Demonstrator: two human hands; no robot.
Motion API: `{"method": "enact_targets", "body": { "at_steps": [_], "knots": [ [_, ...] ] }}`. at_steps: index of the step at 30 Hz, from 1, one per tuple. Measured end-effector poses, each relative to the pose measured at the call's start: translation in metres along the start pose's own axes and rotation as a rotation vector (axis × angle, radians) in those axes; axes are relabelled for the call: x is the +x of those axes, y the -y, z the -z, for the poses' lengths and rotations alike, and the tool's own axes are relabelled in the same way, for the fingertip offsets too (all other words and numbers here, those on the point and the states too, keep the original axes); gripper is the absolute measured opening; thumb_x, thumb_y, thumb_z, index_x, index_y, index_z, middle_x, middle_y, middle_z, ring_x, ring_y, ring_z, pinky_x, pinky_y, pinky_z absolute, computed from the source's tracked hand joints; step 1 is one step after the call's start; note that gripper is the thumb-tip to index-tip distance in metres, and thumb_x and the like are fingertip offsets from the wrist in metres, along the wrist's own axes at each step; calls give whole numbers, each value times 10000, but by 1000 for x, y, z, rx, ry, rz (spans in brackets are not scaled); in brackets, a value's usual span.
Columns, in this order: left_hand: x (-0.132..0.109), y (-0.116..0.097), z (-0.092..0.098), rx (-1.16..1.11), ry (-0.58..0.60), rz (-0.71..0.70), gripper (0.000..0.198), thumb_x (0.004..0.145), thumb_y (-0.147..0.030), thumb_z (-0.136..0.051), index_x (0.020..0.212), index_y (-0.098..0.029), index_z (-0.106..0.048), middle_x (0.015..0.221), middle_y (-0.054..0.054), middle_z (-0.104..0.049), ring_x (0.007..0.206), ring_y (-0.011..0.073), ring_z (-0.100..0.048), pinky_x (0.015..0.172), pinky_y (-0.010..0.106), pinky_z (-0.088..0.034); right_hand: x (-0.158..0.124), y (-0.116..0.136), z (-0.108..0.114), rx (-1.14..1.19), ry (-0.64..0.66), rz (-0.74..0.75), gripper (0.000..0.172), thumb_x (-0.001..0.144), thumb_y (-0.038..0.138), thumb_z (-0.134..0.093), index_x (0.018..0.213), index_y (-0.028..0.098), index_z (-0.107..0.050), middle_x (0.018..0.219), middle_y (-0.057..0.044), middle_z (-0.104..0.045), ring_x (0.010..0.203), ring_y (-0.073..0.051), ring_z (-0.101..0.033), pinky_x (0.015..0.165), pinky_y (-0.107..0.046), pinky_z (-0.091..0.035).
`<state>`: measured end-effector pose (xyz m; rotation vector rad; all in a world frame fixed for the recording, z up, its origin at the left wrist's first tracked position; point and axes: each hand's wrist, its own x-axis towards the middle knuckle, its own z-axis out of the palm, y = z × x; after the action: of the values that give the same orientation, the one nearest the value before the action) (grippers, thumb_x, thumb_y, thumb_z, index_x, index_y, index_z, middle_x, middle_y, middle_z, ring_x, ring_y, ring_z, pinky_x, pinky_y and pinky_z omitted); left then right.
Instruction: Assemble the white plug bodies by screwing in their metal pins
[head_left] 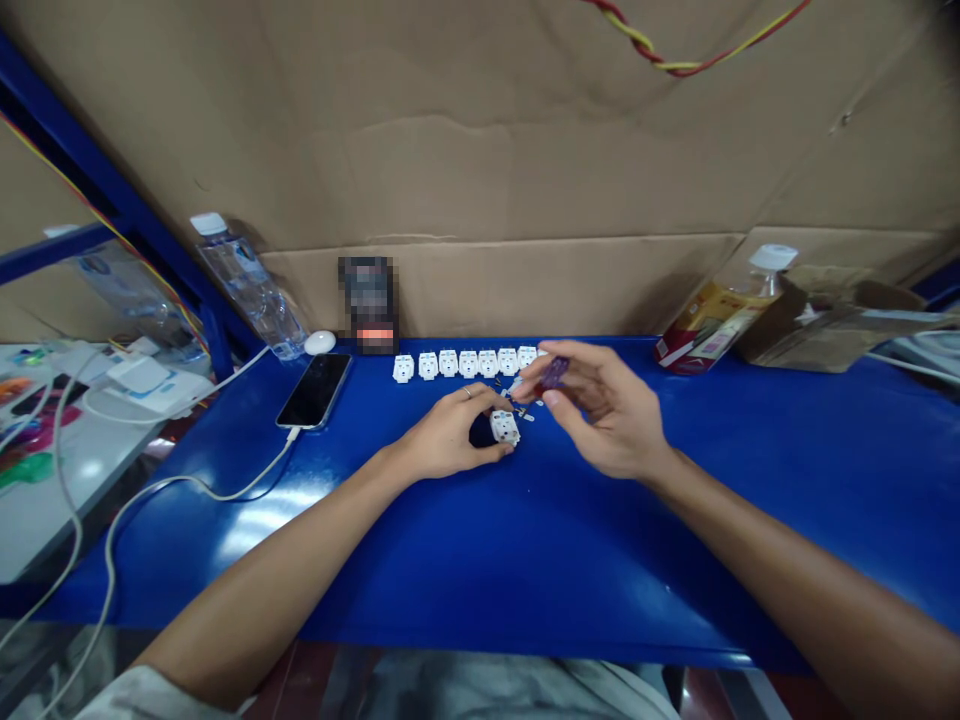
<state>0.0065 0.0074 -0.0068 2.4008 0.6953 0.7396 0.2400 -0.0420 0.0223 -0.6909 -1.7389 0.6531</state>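
My left hand [450,435] rests on the blue tabletop [570,560], its fingertips gripping a white electrical plug body [505,428]. My right hand [596,408] hangs just above the table, pinching a small screwdriver with a translucent purple handle [554,372] between thumb and fingers. Its tip is hidden by my fingers. Behind my hands stands a row of several white plug bodies [469,363], partly covered by my right fingers. Small metal pins [521,410] lie on the table below my right fingertips.
A black smartphone [315,390] lies at the left on a white charging cable [225,490]. Behind it stand a water bottle [251,285] and a pixelated box [367,305]. A plastic bottle [724,315] lies at the back right. Cardboard lines the wall.
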Motion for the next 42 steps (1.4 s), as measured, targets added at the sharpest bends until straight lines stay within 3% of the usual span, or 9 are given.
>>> {"method": "enact_targets", "body": {
  "at_steps": [3, 5, 9, 14, 18, 23, 26, 31, 42],
  "knots": [
    [1, -2, 2, -2, 5, 1, 427, 889, -349, -786, 1277, -239, -647, 1231, 72, -671, 1137, 239, -664, 1025, 434, -554, 6, 3, 9, -138, -8, -52, 438, 1025, 245, -567, 1456, 315, -553, 1135, -58, -716, 882, -191, -726, 750, -354, -649],
    [1, -3, 2, 2, 0, -2, 398, 890, -353, -779, 1247, -234, -650, 1206, 72, -674, 1117, 239, -665, 1002, 429, -560, 9, 2, 13, -321, 133, -77, 312, 1005, 246, -590, 1307, 284, -662, 1040, -46, -722, 782, -172, -678, 674, -325, -599],
    [1, -3, 2, 18, 3, 14, 329, 898, -364, -760, 1181, -235, -652, 1144, 57, -667, 1072, 229, -664, 953, 407, -565, 9, -9, 12, -512, 497, -53, 125, 979, 263, -647, 1074, 246, -726, 988, -35, -723, 803, -177, -674, 739, -335, -573],
    [1, -4, 2, 22, 17, 30, 361, 890, -366, -770, 1208, -241, -656, 1184, 61, -664, 1113, 237, -662, 988, 413, -553, 8, -16, 12, -562, 624, -60, 131, 1029, 253, -582, 1073, 235, -704, 1024, -48, -731, 911, -207, -703, 821, -363, -562],
    [1, -4, 3, 14, 17, 21, 360, 892, -363, -769, 1210, -240, -656, 1180, 61, -670, 1107, 235, -664, 990, 412, -553, 12, -16, 19, -601, 516, -72, 140, 1038, 282, -576, 1079, 226, -698, 1008, -57, -729, 910, -219, -700, 819, -375, -567],
    [1, -4, 3, 4, 14, 16, 383, 894, -359, -780, 1237, -243, -655, 1201, 65, -669, 1110, 231, -662, 1005, 417, -554, 13, -17, 24, -634, 316, -39, 387, 1048, 309, -553, 1424, 224, -591, 1261, -129, -690, 1114, -294, -686, 972, -513, -578],
    [1, -3, 2, -3, 14, 8, 411, 880, -365, -800, 1246, -243, -657, 1210, 66, -676, 1110, 236, -665, 1000, 420, -559, 11, -8, 19, -468, 209, -6, 351, 1072, 262, -502, 1408, 270, -599, 1277, -105, -700, 1154, -278, -688, 1019, -535, -579],
    [1, -1, 1, -11, 1, 7, 457, 874, -350, -808, 1290, -253, -648, 1244, 68, -684, 1146, 245, -673, 1028, 435, -553, 6, 11, 0, 14, -34, -83, 260, 1021, 272, -658, 1272, 291, -594, 1149, -63, -772, 1072, -243, -767, 971, -479, -654],
    [0, 2, -2, 23, -15, 11, 524, 889, -414, -792, 1350, -232, -622, 1228, 82, -673, 1142, 262, -666, 1014, 452, -550, 2, 4, -11, 136, 20, -172, 256, 991, 299, -712, 1212, 251, -592, 1133, -82, -783, 1076, -247, -787, 948, -448, -677]
  ]
}}
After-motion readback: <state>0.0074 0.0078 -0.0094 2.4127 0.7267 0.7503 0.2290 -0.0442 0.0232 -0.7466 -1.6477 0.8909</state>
